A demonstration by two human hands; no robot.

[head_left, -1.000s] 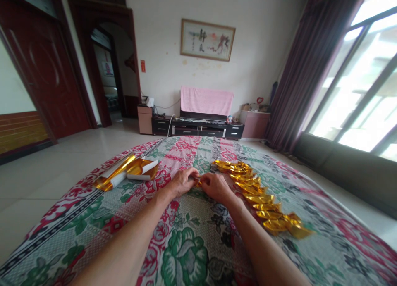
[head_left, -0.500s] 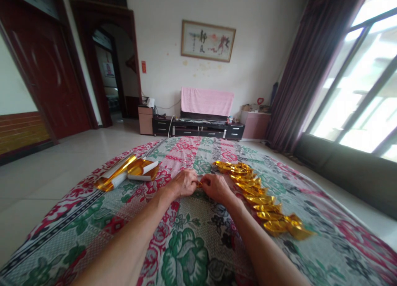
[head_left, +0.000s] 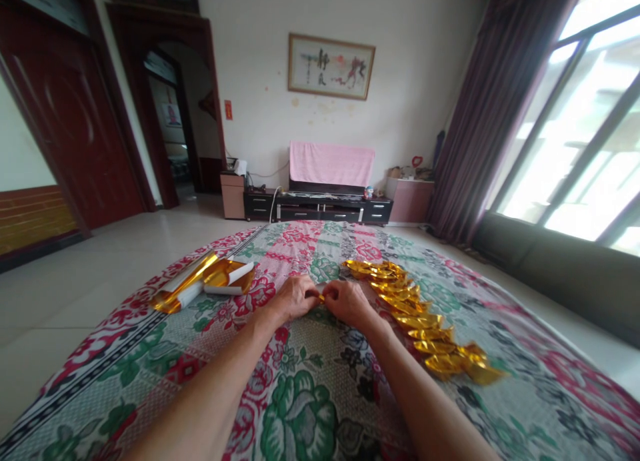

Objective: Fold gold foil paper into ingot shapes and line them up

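My left hand (head_left: 299, 297) and my right hand (head_left: 346, 298) meet at the middle of the table, fingers pinched together. Between the fingertips shows a small bit of gold foil paper (head_left: 321, 298); most of it is hidden by the fingers. To the right, a row of folded gold foil paper ingots (head_left: 403, 298) runs from the far middle toward me. On the left lie curled gold foil sheets (head_left: 187, 284) with white backs, apart from my left hand.
A flowered cloth (head_left: 299, 408) covers the round table. Beyond it stand a low black cabinet (head_left: 377, 211) and a television under a pink towel (head_left: 331, 162). A purple curtain (head_left: 490, 114) hangs beside the window at right; a dark red door (head_left: 70, 114) is at left.
The view has shifted slightly. Both hands keep their pinch on the foil in nearly the same place, with small finger movements. The ingots and loose sheets stay put.
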